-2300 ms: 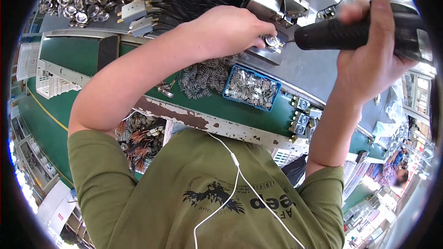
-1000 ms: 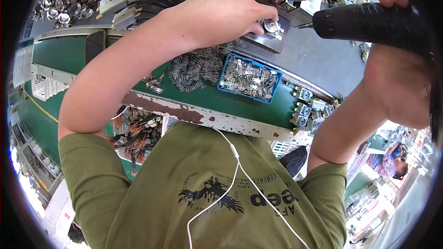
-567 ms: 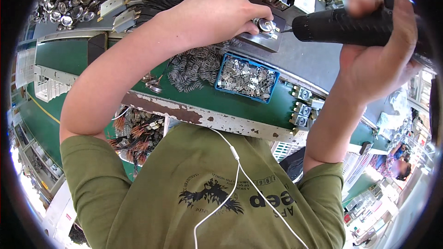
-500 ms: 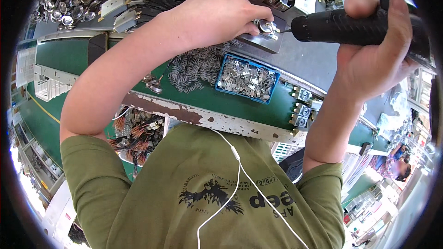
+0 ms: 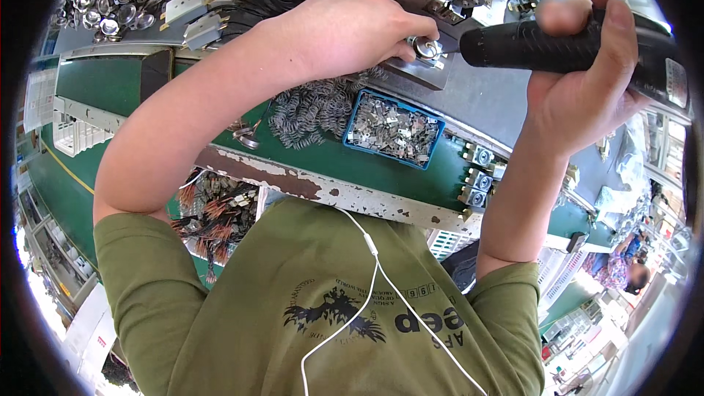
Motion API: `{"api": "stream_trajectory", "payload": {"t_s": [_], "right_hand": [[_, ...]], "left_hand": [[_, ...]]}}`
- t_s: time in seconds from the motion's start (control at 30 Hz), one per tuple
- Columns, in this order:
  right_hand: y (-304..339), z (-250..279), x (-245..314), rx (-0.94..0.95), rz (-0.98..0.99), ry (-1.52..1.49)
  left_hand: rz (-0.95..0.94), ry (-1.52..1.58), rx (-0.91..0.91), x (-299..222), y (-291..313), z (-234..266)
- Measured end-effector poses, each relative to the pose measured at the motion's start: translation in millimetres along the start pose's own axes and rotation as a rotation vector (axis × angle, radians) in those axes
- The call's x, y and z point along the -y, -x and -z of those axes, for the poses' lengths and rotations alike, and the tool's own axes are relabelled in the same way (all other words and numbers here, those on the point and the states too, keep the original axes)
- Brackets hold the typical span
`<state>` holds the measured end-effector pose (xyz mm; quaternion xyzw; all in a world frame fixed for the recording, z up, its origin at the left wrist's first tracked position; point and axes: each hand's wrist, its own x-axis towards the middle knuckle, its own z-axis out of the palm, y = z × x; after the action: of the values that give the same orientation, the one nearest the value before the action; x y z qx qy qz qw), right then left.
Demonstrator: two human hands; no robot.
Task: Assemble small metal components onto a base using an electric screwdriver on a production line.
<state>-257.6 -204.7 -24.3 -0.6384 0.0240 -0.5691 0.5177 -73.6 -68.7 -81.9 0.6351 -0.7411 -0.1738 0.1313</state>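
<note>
Since the round metal part [image 5: 426,48] could twist under a turning bit [image 5: 452,51], left hand [image 5: 367,33] appears to brace it on the steel block [image 5: 429,79]; thumb and index pinch its edge almost together, other fingers hidden; right hand [image 5: 579,99], at the block's right, is wrapped round the power screwdriver [image 5: 513,45], bit at the part, contact unclear; left forearm [image 5: 213,95] arches in from block's left, wrist bent; right forearm [image 5: 522,183] rises from its lower right; blue tray [image 5: 351,116] and coil springs [image 5: 308,114] lie on block's near side, presumably for reach.
</note>
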Motion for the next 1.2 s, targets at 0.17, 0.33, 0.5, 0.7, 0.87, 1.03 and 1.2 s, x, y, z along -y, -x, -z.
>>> {"api": "stream_trajectory", "payload": {"t_s": [0.17,0.33,0.5,0.7,0.87,1.03,1.2], "right_hand": [[1,-18,-3,0.016,0.026,0.002],[12,-68,22,-0.1,-0.141,0.086],[14,-82,39,-0.17,-0.286,0.132],[17,-96,35,-0.124,-0.272,0.234],[13,-82,29,-0.081,-0.244,0.305],[13,-75,32,-0.044,-0.184,0.367],[13,-71,31,-0.026,-0.125,0.439]], "left_hand": [[0.022,-0.012,0.015,1,3,0],[0.01,0.005,0.004,0,4,2],[0.018,0.02,-0.033,-1,6,1],[-0.069,0.044,-0.137,7,3,-7],[-0.018,0.077,0.049,0,1,8],[-0.031,0.014,-0.014,1,4,0],[0.005,-0.01,0.048,-2,1,2]]}}
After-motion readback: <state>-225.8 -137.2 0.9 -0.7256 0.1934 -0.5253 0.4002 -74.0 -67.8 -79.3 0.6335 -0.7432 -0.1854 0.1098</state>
